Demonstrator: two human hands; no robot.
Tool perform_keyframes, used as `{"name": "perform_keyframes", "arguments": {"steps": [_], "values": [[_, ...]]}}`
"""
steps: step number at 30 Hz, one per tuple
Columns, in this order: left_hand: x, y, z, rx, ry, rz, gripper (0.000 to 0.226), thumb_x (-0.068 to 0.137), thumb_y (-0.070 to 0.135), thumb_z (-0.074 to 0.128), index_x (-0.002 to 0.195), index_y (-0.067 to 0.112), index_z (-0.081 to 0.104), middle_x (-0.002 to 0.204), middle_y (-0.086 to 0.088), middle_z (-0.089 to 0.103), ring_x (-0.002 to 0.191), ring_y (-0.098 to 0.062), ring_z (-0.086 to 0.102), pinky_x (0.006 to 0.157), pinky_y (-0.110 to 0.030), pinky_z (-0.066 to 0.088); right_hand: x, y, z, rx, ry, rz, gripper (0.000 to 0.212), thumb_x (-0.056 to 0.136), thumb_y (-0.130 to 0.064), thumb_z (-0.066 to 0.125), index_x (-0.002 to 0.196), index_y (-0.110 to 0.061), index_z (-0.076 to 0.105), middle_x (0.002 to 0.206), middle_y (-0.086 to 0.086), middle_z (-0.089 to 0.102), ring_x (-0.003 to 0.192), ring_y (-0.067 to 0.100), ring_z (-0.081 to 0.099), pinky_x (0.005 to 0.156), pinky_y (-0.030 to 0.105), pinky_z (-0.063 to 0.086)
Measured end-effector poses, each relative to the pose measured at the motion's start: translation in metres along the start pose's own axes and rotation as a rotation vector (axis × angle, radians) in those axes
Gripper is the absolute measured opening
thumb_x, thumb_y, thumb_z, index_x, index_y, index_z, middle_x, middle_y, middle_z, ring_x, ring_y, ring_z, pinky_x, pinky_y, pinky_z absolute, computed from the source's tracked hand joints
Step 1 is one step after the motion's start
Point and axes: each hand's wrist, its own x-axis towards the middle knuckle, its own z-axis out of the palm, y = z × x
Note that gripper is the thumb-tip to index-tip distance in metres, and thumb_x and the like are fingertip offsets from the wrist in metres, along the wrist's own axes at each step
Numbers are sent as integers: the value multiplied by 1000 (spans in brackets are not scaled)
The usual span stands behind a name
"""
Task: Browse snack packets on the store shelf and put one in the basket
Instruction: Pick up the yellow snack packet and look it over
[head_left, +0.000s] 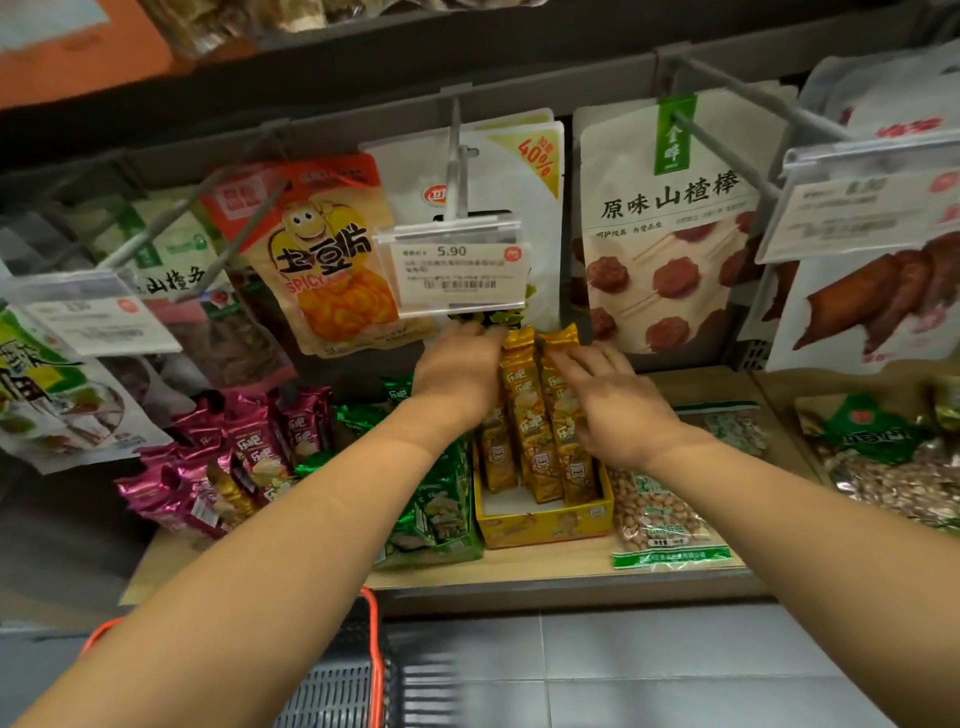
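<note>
Magenta packets (228, 467) are piled at the shelf's left end, close to the front edge. The basket (363, 670), orange-rimmed, is seen near, below the shelf (571, 579) lip and partly covered by the left forearm. Green packets (441, 499) are stood just right of the magenta ones, touching a yellow box (545, 525). The left hand (457, 374) is placed at the tops of the gold packets (530, 415); its fingers are bent over them, but a closed grip cannot be told. A price tag (457, 270) is hung just above, so little room is left overhead. The gold packets are stood upright in the box, with bare box floor at the near side. The right hand (608, 400) is laid on the rightmost gold packet, fingers fairly straight, holding nothing. A peanut bag (660, 514) is laid flat just beside the box. Bare shelf board is seen far right of it.
</note>
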Motion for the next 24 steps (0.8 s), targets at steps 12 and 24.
{"name": "perform_keyframes", "arguments": {"steps": [12,24], "values": [[-42,16,-20,-165,51,142,58,91,9,51,146,20,39,146,-4,47,135,-26,40,109,-34,33,-28,-6,-61,378,21,106,40,77,-16,80,110,-27,61,109,-8,60,105,13,57,93,29,47],[-215,31,-78,-1154,-48,-42,38,78,19,79,109,31,61,98,10,72,92,-6,67,83,-27,54,-144,-113,-102,1422,-256,21,39,73,-30,72,109,-18,64,112,8,65,99,20,61,90,39,47]]}}
